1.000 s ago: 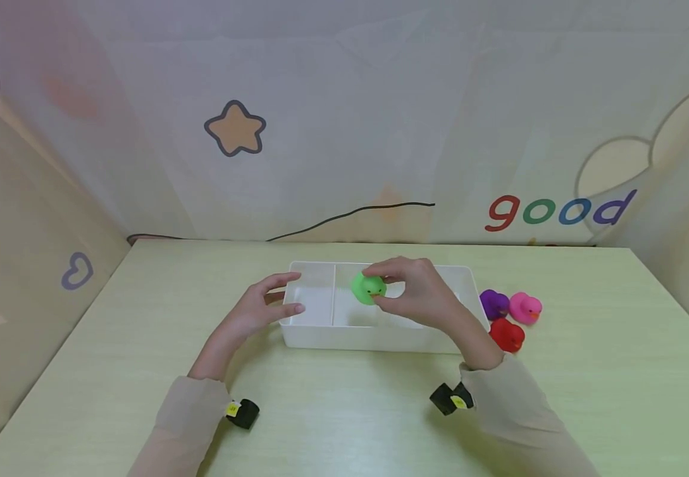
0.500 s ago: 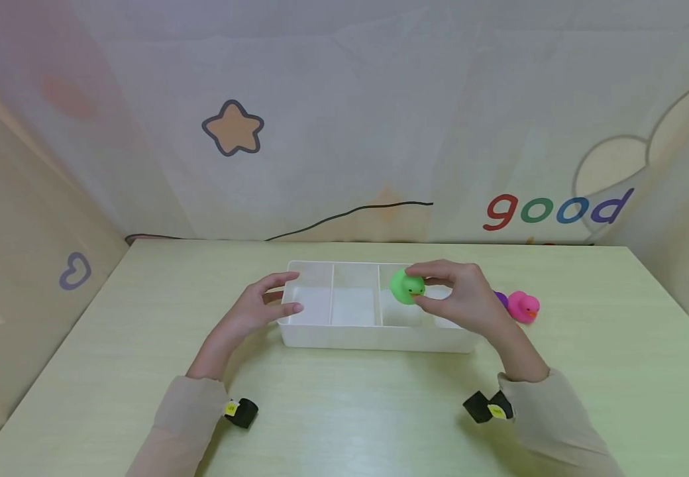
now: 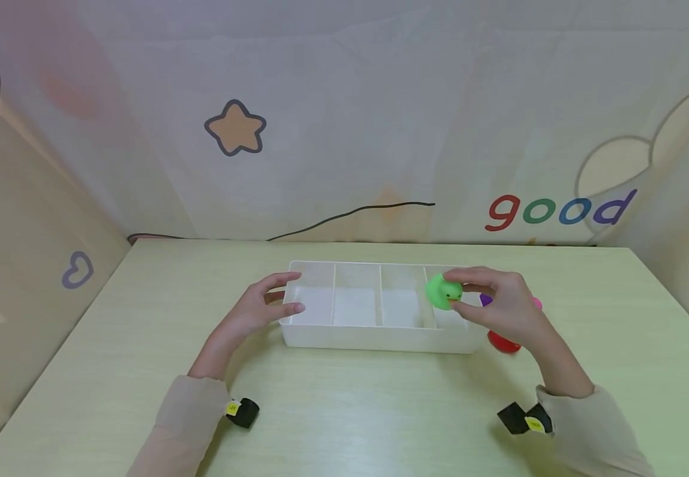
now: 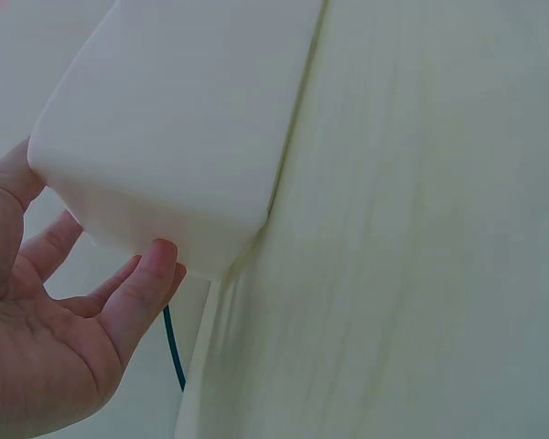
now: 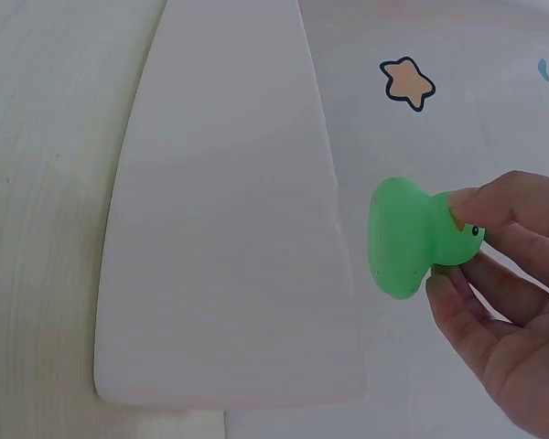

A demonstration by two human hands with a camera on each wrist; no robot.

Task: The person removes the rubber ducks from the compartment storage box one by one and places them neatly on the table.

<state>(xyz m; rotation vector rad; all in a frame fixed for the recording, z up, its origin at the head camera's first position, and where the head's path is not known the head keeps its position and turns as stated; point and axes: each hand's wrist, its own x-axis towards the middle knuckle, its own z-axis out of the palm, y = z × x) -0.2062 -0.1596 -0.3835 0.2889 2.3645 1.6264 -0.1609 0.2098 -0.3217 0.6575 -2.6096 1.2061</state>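
Observation:
My right hand (image 3: pixel 508 308) pinches a light green rubber duck (image 3: pixel 438 291) between thumb and fingers, above the rightmost compartment of a long white divided box (image 3: pixel 368 336). In the right wrist view the duck (image 5: pixel 398 240) is held by its head, its broad base facing away from the palm. My left hand (image 3: pixel 259 306) holds the left end of the box. The left wrist view has its fingers spread round that end, fingertips (image 4: pixel 160 256) at the wall. The box's compartments that show hold nothing.
Right of the box, partly behind my right hand, are a purple duck (image 3: pixel 485 299), a pink duck (image 3: pixel 538 303) and a red duck (image 3: pixel 503 342). They sit on a pale wooden table (image 3: pixel 344 411). A printed cloth backdrop (image 3: pixel 344 132) stands behind the table.
My right hand has carried the green duck rightward, from over the box's second compartment to over its right end. The left hand and the box have stayed in place.

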